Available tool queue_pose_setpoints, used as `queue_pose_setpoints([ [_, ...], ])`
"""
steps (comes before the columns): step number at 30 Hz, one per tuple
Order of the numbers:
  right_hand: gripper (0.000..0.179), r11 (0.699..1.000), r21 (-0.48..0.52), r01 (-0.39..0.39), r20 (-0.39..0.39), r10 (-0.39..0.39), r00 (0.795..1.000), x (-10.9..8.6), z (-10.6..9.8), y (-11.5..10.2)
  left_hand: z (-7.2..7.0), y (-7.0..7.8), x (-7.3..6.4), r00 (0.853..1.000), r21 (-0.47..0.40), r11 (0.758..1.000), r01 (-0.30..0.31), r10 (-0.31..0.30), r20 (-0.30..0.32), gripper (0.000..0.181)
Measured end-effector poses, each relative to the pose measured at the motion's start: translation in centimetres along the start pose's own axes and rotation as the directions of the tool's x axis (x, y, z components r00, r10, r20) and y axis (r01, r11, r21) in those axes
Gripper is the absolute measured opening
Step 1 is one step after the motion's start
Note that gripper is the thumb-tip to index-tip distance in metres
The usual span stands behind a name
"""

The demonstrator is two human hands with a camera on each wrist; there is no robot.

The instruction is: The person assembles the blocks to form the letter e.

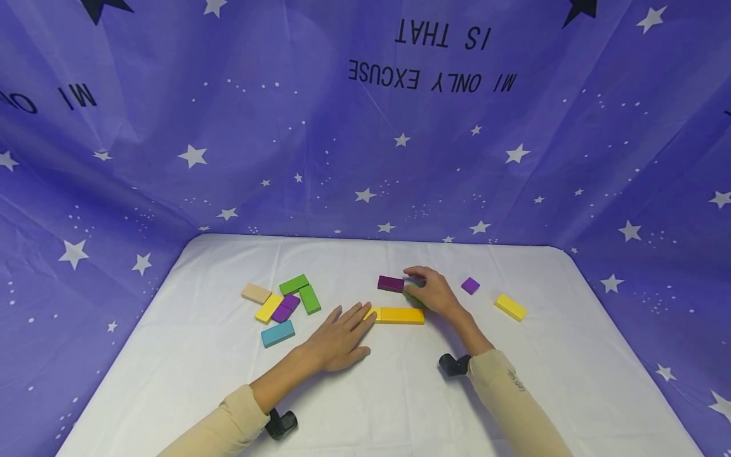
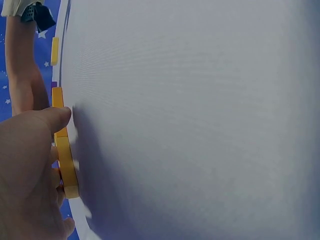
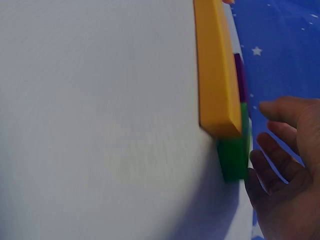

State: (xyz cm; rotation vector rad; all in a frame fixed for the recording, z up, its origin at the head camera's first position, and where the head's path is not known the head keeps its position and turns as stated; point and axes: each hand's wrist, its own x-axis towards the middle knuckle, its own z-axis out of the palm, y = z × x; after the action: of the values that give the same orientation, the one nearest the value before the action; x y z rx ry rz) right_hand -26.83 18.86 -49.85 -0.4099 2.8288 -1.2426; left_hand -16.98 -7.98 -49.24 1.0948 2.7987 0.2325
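My left hand lies with fingers straight and slightly spread, its fingertips over the left end of a yellow block. That block lines up end to end with a longer orange-yellow block; both show beside the hand in the left wrist view. Behind this row, my right hand reaches over a green block, partly hidden by it. In the right wrist view the fingers are loosely bent, thumb apart, near the green block without visibly gripping it. A dark purple block lies against the green one's left end.
To the left lie a tan block, a yellow block, purple pieces, two green blocks and a blue block. A small purple block and a yellow block lie right on the white-covered table.
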Motion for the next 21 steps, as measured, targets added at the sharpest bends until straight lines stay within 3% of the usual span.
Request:
queue_pose_setpoints([
  [8, 0.035, 0.997, 0.055, 0.062, -0.131, -0.054, 0.990, -2.6, -4.3, 2.2, 0.0, 0.1, 0.0, 1.000, -0.003, 1.000, 0.003, -0.003, -0.004, 0.067],
  [17, 0.035, 0.999, -0.041, -0.005, -0.205, -0.003, 0.979, -6.8, -9.9, 5.5, 0.1, 0.1, 0.1, 1.000, -0.010, 1.000, 0.006, -0.006, -0.003, 0.067],
  [21, 0.039, 0.994, -0.045, -0.100, -0.198, 0.089, 0.976, -8.7, -11.7, 7.6, 0.1, 0.1, 0.1, 1.000, -0.012, 1.000, 0.008, -0.008, -0.001, 0.067],
])
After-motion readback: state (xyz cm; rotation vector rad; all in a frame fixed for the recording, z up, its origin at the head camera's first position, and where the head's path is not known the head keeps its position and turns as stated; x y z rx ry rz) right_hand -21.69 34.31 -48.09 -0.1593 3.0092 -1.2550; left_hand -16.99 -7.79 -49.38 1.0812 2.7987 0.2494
